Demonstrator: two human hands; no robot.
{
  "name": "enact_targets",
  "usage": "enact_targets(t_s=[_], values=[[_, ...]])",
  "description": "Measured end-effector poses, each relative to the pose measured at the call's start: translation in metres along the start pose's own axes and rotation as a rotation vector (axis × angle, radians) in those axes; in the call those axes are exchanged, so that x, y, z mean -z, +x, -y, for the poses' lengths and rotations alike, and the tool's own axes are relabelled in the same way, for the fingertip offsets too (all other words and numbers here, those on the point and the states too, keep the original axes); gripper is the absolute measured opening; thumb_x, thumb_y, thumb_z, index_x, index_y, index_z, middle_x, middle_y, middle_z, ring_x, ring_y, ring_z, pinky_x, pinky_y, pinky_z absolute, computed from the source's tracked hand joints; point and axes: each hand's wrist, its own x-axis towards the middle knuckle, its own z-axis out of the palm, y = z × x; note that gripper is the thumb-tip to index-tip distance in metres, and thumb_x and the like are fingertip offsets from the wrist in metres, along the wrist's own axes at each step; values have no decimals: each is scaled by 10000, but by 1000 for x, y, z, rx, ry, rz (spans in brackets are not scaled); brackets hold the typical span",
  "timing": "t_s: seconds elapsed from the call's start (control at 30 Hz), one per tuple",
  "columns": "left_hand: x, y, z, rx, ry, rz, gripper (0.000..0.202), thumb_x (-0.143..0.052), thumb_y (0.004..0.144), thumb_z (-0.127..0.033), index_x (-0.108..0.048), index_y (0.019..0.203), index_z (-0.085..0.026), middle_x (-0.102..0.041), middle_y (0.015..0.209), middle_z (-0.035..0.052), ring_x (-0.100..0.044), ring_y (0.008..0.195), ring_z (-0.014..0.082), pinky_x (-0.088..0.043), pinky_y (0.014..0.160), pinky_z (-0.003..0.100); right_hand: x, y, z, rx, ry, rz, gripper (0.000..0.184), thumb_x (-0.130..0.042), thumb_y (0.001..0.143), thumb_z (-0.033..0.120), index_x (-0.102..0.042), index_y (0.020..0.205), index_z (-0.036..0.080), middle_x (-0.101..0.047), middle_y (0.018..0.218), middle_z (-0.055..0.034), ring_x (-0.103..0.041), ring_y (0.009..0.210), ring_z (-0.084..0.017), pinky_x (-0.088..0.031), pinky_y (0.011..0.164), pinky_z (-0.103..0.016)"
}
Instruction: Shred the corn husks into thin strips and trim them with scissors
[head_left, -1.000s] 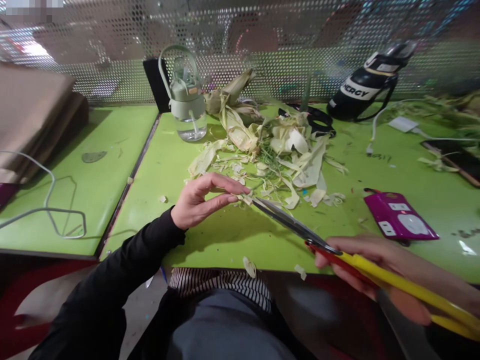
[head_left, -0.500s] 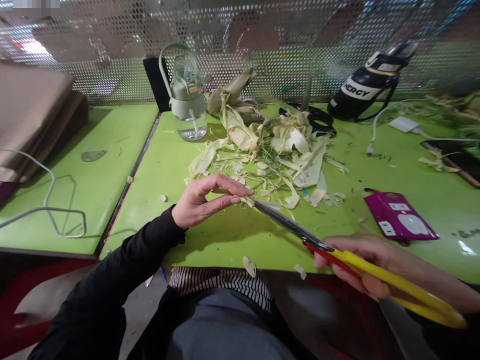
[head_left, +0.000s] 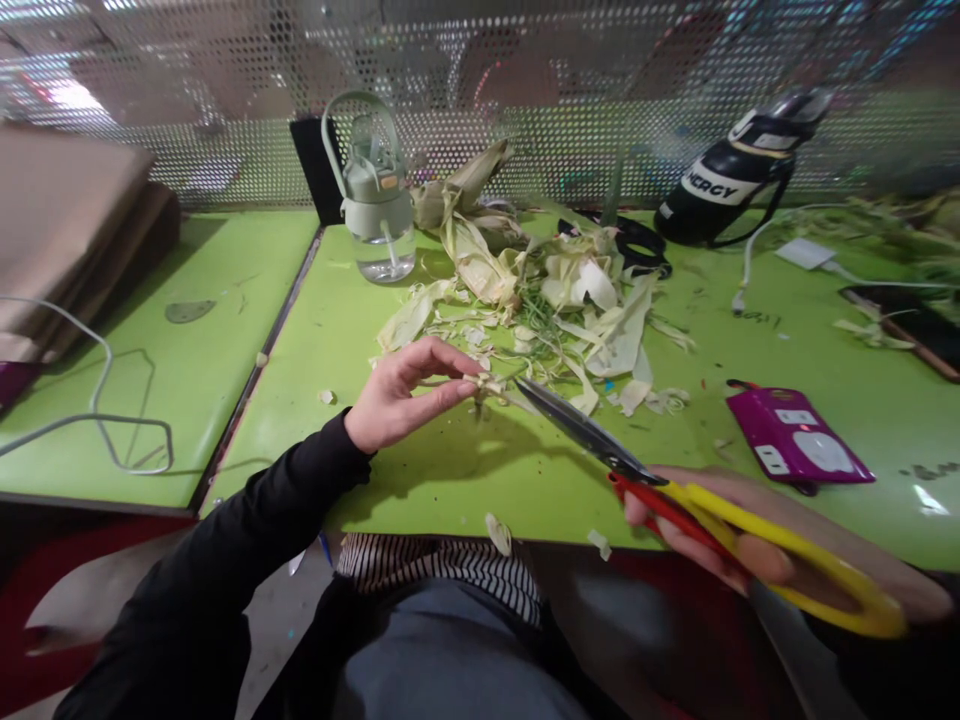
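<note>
At the green desk (head_left: pixel 442 490), the person's left hand (head_left: pixel 405 395) pinches a small pale scrap (head_left: pixel 491 384) between thumb and fingers, while the right hand (head_left: pixel 757 558) grips scissors (head_left: pixel 592 440) with red and yellow handles, the blade tips just beside that scrap. Beyond the hands sprawls a heap of pale husks (head_left: pixel 480 265) — leafy pieces in a loose tangle — with a pale green bottle (head_left: pixel 367 190) to its left, a black bottle (head_left: pixel 705 200) to its right, and a purple power socket (head_left: pixel 780 415) nearer the right hand.

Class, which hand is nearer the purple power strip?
Right. The right hand is close in front of the power strip; the left hand is far to its left.
</note>
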Motion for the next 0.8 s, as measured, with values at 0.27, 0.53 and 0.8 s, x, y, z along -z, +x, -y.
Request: enact_targets(t_s=[0.27, 0.53, 0.8], values=[[-2, 10, 3, 567, -300, -213, 215, -806, 807, -234, -658, 925, -131, -676, 735, -26, -648, 622, 54, -560, 646, 192, -8, 31, -32, 72, 312, -8, 789, -698, 589, 890, -649, 1031, 239, -514, 663, 14, -425, 510, -132, -406, 457, -294], [-7, 10, 7, 623, -297, -251, 172, -783, 801, -142, -626, 870, -128, -686, 750, -28, -664, 622, 60, -582, 659, 210, -55, 108, 6, 442, 294, -340, 428, -785, 792, 552, -481, 803, 250, -716, 964, -42, -694, 905, -219, -579, 895, -429], [-17, 7, 17, 538, -251, -211, 148, -764, 792, -104, -625, 840, -121, -682, 776, -29, -658, 635, 55, -576, 678, 214, -68, 125, 19, 497, 362, -326, 462, -852, 729, 487, -470, 843, 254, -683, 868, -6, -696, 876, -208, -586, 893, -435]])
